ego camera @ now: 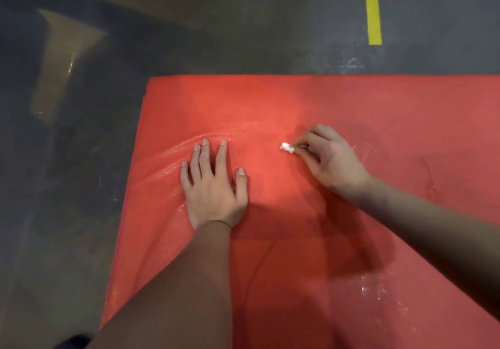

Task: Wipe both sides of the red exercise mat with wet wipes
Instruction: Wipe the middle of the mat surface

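Red mat (351,99) running left-right, left grip (213,186) flat on it, released, right grip (327,156) pinching white wipe (287,147)

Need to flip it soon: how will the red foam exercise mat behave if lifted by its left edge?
Probably floppy: the red foam exercise mat ripples ahead of the flat left hand. Likely light, as it bunches under a mere press. Its wet sheen suggests a slippery grip.

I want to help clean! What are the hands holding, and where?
The right hand pinches a small white crumpled wipe by one end; the left hand holds nothing.
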`<act>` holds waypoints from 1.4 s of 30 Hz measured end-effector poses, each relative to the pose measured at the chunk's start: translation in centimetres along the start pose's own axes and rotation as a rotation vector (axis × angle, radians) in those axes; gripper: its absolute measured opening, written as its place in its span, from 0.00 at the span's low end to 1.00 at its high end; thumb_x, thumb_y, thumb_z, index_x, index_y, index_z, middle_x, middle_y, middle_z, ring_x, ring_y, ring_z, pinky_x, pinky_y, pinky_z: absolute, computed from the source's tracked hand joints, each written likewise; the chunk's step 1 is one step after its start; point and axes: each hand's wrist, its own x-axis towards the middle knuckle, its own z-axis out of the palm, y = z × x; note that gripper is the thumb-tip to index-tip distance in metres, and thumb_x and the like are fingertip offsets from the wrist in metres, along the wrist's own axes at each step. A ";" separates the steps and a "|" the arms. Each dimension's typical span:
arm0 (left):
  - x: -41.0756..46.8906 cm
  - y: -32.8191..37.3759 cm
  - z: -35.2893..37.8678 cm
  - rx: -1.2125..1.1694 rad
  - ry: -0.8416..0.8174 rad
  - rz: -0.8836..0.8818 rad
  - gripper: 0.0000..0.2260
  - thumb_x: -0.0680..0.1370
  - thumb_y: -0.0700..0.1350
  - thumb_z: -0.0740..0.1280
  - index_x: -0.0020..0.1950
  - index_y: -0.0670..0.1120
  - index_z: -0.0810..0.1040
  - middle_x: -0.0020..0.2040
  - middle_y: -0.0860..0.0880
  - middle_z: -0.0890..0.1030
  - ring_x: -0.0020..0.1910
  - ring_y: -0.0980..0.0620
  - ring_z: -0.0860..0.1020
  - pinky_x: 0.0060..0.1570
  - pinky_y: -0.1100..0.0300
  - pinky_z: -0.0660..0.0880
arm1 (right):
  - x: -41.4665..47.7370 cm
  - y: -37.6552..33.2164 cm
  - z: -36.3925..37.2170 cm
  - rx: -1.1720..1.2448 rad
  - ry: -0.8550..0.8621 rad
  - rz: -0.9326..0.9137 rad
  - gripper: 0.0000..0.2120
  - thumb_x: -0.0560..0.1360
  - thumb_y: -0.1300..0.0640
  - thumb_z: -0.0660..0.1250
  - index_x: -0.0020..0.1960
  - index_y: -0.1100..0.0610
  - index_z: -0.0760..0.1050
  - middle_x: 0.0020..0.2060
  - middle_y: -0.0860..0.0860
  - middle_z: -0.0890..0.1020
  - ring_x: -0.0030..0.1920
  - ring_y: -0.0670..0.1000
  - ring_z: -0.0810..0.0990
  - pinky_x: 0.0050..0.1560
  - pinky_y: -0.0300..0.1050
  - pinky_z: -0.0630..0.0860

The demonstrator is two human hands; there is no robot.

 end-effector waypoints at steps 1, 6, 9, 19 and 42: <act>0.0 0.0 0.0 -0.001 0.001 -0.001 0.30 0.80 0.59 0.56 0.81 0.50 0.64 0.80 0.42 0.63 0.81 0.44 0.57 0.79 0.41 0.53 | -0.2 0.2 0.1 -0.021 -0.007 -0.022 0.04 0.78 0.61 0.69 0.49 0.60 0.82 0.41 0.55 0.78 0.43 0.57 0.76 0.48 0.48 0.72; 0.1 0.0 0.1 0.007 -0.008 -0.002 0.29 0.81 0.60 0.55 0.81 0.50 0.63 0.81 0.42 0.62 0.81 0.44 0.57 0.78 0.40 0.53 | 2.0 1.1 0.2 -0.045 0.131 0.188 0.08 0.77 0.57 0.67 0.48 0.60 0.82 0.42 0.58 0.78 0.43 0.63 0.78 0.49 0.53 0.73; 0.2 0.1 -0.1 0.024 -0.038 0.001 0.29 0.83 0.62 0.52 0.82 0.50 0.61 0.82 0.42 0.60 0.81 0.44 0.55 0.79 0.40 0.51 | -1.3 -1.4 0.5 0.038 0.069 0.123 0.07 0.77 0.56 0.67 0.47 0.59 0.82 0.40 0.56 0.77 0.42 0.57 0.77 0.47 0.46 0.72; 0.3 -0.7 -1.3 -0.121 -0.188 0.027 0.33 0.81 0.67 0.54 0.82 0.52 0.57 0.83 0.44 0.54 0.82 0.44 0.50 0.80 0.42 0.43 | -6.8 -5.6 2.5 -0.035 0.070 0.206 0.15 0.79 0.51 0.60 0.47 0.61 0.80 0.41 0.56 0.76 0.42 0.60 0.77 0.46 0.54 0.76; 1.7 -14.9 -11.1 -0.459 -0.223 -0.656 0.42 0.65 0.76 0.71 0.57 0.39 0.83 0.56 0.35 0.83 0.59 0.34 0.80 0.54 0.46 0.77 | 0.9 -17.5 6.4 -0.155 -0.019 0.112 0.17 0.81 0.50 0.56 0.42 0.61 0.73 0.40 0.60 0.75 0.41 0.65 0.76 0.42 0.59 0.73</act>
